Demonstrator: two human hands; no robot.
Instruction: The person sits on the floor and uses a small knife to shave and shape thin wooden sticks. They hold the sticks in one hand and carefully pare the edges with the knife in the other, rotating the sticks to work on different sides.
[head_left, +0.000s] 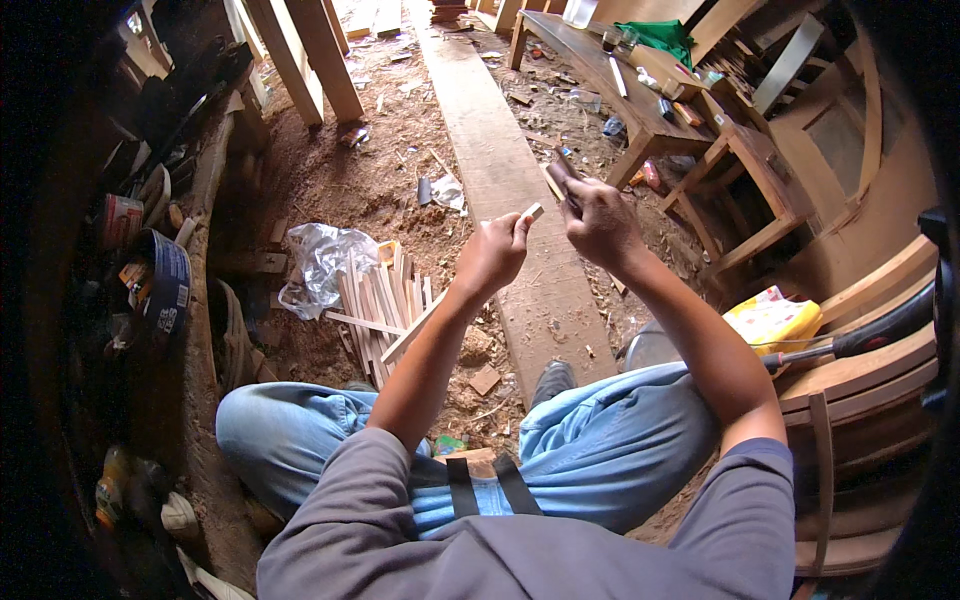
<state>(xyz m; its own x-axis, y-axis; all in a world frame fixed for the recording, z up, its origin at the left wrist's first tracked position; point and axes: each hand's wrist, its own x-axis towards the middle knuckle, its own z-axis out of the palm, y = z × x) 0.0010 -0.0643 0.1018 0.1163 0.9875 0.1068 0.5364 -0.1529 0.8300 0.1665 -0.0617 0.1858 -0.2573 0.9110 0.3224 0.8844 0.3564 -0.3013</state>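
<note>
My left hand [493,254] is closed round a thin wooden strip, and its pale squared end [534,212] sticks out past the thumb. Whether the strip at my left forearm is the same piece, I cannot tell. My right hand [604,222] grips a dark brown object [566,176], flat or block-like; its kind is unclear. The hands are raised side by side over a long wooden plank [478,130], a short gap between them. Left of my left forearm lies a loose pile of wooden strips [385,295], beside a crumpled clear plastic bag [325,262].
Wood shavings and scraps cover the ground. A wooden table [590,75] stands far right, with a green cloth [660,40] and tools. Near right, curved wooden pieces [870,390] support a yellow bag [775,318] and a black-handled tool [885,335]. Buckets [165,275] crowd the left.
</note>
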